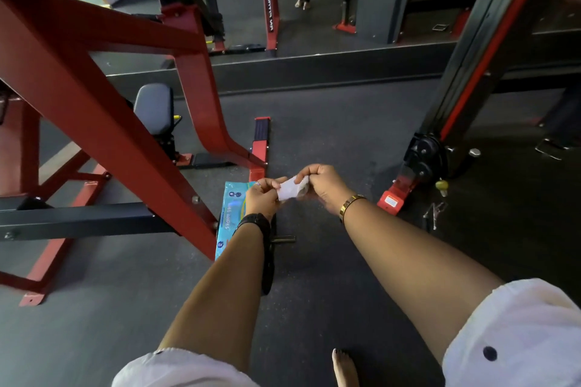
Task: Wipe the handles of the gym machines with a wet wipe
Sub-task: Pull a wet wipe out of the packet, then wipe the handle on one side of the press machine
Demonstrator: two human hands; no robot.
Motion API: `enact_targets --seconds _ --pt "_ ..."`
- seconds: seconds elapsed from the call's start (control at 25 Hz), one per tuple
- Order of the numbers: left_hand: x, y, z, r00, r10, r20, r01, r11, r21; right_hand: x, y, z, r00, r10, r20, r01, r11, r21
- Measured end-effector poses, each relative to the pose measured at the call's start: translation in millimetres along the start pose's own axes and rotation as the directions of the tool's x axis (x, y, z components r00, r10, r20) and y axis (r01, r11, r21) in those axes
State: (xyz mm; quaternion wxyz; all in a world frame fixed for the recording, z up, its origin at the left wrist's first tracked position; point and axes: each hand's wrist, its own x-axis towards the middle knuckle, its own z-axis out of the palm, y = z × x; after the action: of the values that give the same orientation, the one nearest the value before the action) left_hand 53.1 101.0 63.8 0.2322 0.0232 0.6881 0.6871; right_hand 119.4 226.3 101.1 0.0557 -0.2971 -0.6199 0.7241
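Head view: both forearms reach forward and down, and the hands meet above the dark grey rubber floor. The left hand pinches one end of a small folded white wet wipe. The right hand, fingers curled, grips the other end. A light-blue plastic wipes pack lies under the left wrist, beside the red steel machine frame. Its print, upside down, reads "wet wipes". The white label on the red cable-tower foot is illegible.

frame: glossy red painted metal | floor: matt dark rubber
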Motion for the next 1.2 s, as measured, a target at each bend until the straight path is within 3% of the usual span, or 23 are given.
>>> enact_targets --seconds 0.28,0.44,0.52,0.6,0.76,1.0,1.2 --pt "-6 11 53 0.999 0.011 0.031 -0.008 0.994 -0.11 -16 -13 -47 0.995 0.014 -0.099 -0.005 0.996 0.093" --pt "4 24 103 0.984 -0.159 0.077 0.174 0.945 -0.276 7 -27 -88 0.997 0.004 -0.083 0.013 0.979 0.203" --pt "24 24 133 0.981 -0.135 0.136 0.161 0.967 -0.2 26 -32 -113 0.995 -0.051 -0.086 0.06 0.993 0.1" --pt "47 27 167 0.985 -0.021 0.174 0.036 0.996 -0.086 50 -40 -145 0.991 -0.108 -0.073 0.11 0.994 0.019" --pt "90 39 237 0.988 0.043 0.151 -0.051 0.997 0.052 106 -65 -213 0.984 -0.166 -0.058 0.163 0.985 -0.05" --pt "137 64 314 0.989 0.09 0.115 -0.098 0.993 0.067 161 -102 -286 0.992 -0.114 -0.054 0.113 0.993 -0.018" --pt "177 88 359 0.986 0.098 0.137 -0.103 0.994 0.03 201 -126 -316 0.97 -0.14 -0.199 0.152 0.987 0.046"
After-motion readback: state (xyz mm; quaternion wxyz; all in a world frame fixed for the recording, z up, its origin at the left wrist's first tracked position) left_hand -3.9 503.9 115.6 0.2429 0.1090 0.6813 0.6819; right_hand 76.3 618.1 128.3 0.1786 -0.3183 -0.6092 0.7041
